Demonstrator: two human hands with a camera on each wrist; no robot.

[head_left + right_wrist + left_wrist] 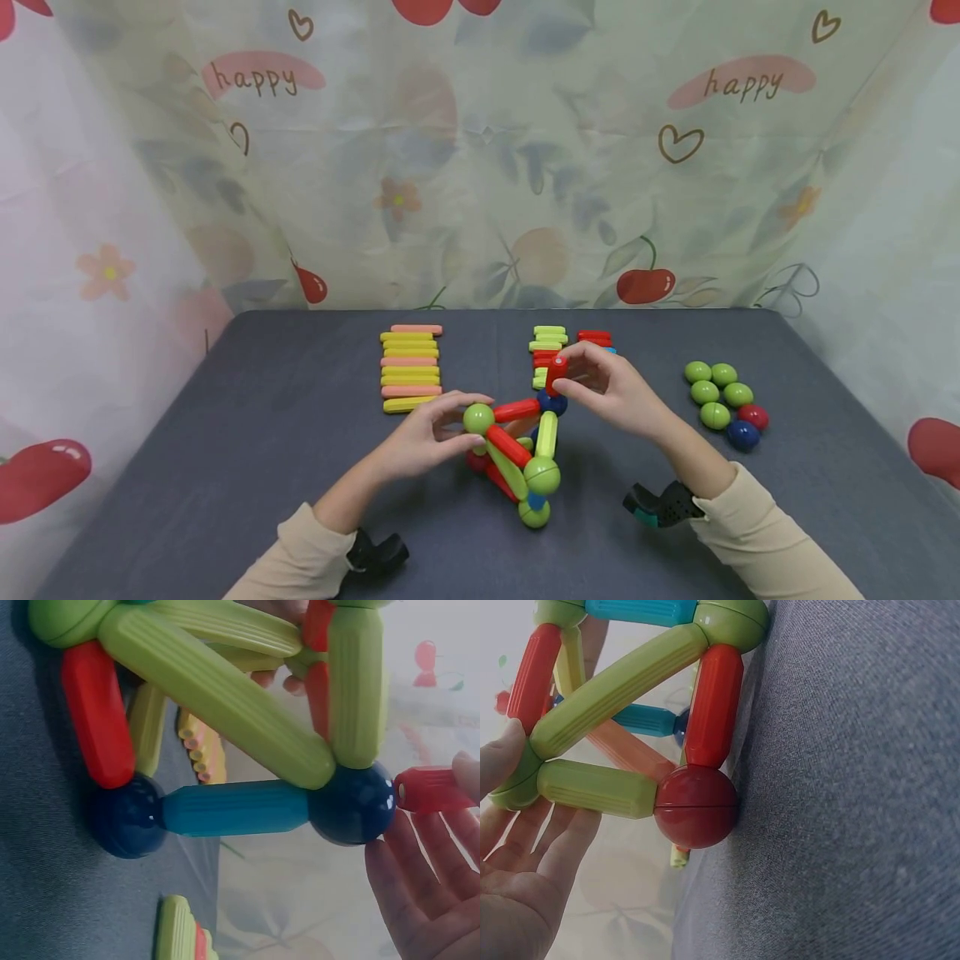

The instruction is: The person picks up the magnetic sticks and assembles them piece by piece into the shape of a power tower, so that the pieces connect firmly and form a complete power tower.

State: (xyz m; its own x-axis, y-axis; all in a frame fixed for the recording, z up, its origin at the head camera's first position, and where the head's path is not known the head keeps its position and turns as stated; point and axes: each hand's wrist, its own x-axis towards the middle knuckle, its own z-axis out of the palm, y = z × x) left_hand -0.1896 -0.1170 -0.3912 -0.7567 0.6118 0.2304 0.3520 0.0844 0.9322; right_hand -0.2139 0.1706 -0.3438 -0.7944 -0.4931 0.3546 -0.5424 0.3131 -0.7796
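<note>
A frame of coloured rods and balls (512,450) stands at the middle of the table. My left hand (423,442) grips the green ball (478,418) at its upper left corner, thumb in front and fingers behind. In the left wrist view a dark red ball (696,806) forms a lower corner. My right hand (611,387) pinches a short red rod (557,375) upright above the dark blue ball (552,403) at the upper right corner. In the right wrist view the rod's end is right at that ball, above a blue rod (236,808).
Yellow and pink rods (410,371) lie in a column at the back left. Green rods (550,337) and red rods (594,337) lie behind my right hand. At the right are several green balls (704,392), a red ball (753,417) and a blue ball (743,435). A patterned curtain (487,167) hangs behind.
</note>
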